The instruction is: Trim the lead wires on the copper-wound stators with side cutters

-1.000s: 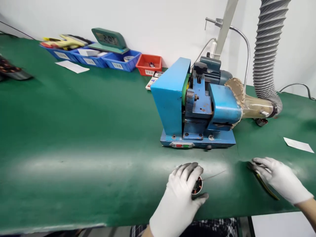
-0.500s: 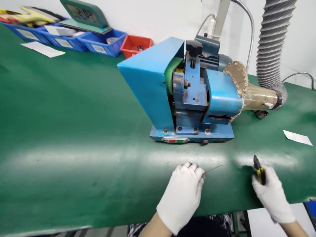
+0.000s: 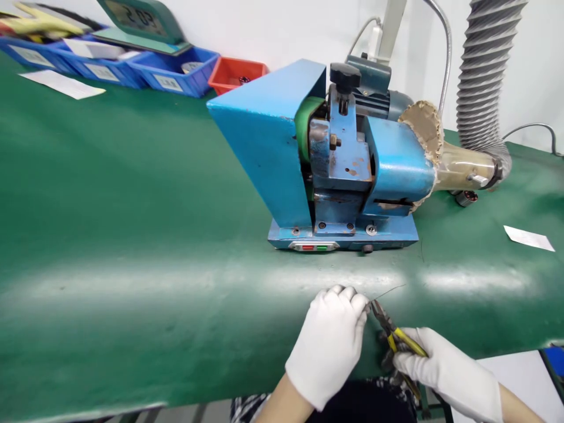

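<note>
Right grip [image 3: 445,370] holds the pliers [image 3: 384,317], surely stiff, best squeezed low on the handles [image 3: 410,342], reaching thin, probably springy wire [image 3: 388,292] poking out from the curled left grip [image 3: 331,342] holding it!

We take this for a workshop: a blue machine [image 3: 268,147], joined to a ribbed hose [image 3: 487,76], stands on the green table [image 3: 154,194]. We see labelled bins [image 3: 196,81].

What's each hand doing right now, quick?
Left hand: closed, a thin wire sticking out by its fingertips; anything inside is hidden.
Right hand: closed around yellow-handled pliers, tips by that wire.
</note>
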The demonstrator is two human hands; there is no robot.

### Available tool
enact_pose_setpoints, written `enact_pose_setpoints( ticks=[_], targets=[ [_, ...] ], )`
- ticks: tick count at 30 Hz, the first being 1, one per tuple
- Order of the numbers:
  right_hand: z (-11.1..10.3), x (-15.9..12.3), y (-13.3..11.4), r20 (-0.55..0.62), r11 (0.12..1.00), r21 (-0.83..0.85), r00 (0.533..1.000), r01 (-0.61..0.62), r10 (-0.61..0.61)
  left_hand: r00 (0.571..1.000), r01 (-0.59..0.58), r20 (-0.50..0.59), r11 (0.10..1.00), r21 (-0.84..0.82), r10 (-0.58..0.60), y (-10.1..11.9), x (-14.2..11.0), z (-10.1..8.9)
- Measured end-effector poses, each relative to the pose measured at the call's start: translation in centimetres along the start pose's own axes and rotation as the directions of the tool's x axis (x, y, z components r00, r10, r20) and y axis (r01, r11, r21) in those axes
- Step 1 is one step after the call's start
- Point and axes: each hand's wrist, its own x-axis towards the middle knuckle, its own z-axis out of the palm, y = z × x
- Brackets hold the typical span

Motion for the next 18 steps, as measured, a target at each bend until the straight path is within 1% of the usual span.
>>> enact_pose_setpoints(
  ticks=[6, 9, 12, 18],
  targets=[
    [0.61, 0.2, -0.15, -0.018, 1.0, -0.001, 1.0, 0.006, -0.006, 1.0, -0.009, -0.006, 1.0, 0.006, 0.009, -0.09, 0.06, 0.21],
    [0.53, 0.26, 0.13, -0.025, 1.0, -0.025, 1.0, -0.011, 0.01, 1.0, -0.008, -0.015, 1.0, 0.008, 0.008, -0.12, 0.08, 0.3],
    [0.33, 0.2, 0.47, -0.012, 0.999, -0.04, 1.0, 0.009, -0.01, 0.999, -0.017, -0.029, 1.0, 0.012, 0.017, -0.1, 0.06, 0.32],
    [0.67, 0.43, 0.34, -0.044, 1.0, -0.016, 0.999, 0.001, -0.002, 1.0, -0.027, -0.007, 0.999, 0.024, 0.027, -0.2, -0.03, 0.25]
  ],
)
